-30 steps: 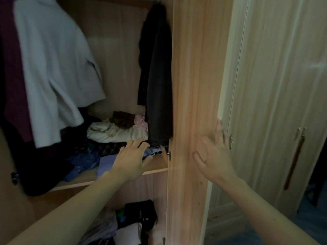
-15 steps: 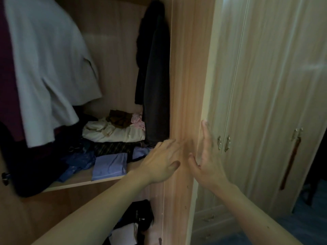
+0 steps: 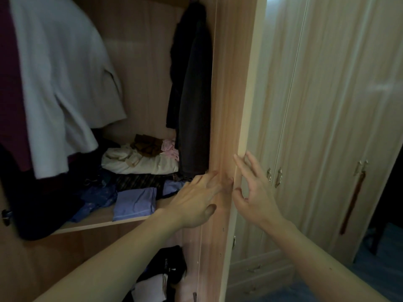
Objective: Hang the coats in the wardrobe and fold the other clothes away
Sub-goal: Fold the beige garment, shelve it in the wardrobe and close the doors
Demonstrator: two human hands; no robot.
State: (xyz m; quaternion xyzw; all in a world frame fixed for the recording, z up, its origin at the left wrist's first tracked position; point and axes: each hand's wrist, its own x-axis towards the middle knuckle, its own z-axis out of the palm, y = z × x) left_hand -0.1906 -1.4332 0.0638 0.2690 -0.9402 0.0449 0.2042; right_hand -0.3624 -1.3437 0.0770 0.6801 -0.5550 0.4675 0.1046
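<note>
A pale grey coat (image 3: 61, 83) of soft, matte cloth hangs at the upper left of the open wardrobe (image 3: 141, 62), its wide sleeve falling in a loose fold, with a maroon garment (image 3: 8, 83) beside it at the far left. A long dark coat (image 3: 192, 94), narrow and almost black, hangs at the right of the same compartment, close against the wardrobe door (image 3: 226, 105). Below them, a wooden shelf (image 3: 98, 221) holds crumpled and folded clothes: a flat lilac-blue folded cloth (image 3: 134, 203) at the front edge, a dark blue patterned garment (image 3: 96, 197) to its left, a rounded cream bundle (image 3: 139, 164) behind, and on top of that a rumpled brown cloth (image 3: 148, 144) and a small pink one (image 3: 170, 148). The left hand (image 3: 196, 201) lies flat, fingers straight, on the door's reddish wood-grain inner face and holds nothing. The right hand (image 3: 255, 197) is spread loosely, its fingertips touching the door's pale edge band, also gripping nothing. In the lower compartment sits a black, slightly glossy bundle (image 3: 168, 264); I cannot tell whether it is a bag or clothing. To the right stand closed pale doors (image 3: 327, 127) with fine vertical grain, small metal handles (image 3: 278, 177) and a long brown handle (image 3: 351, 203).
</note>
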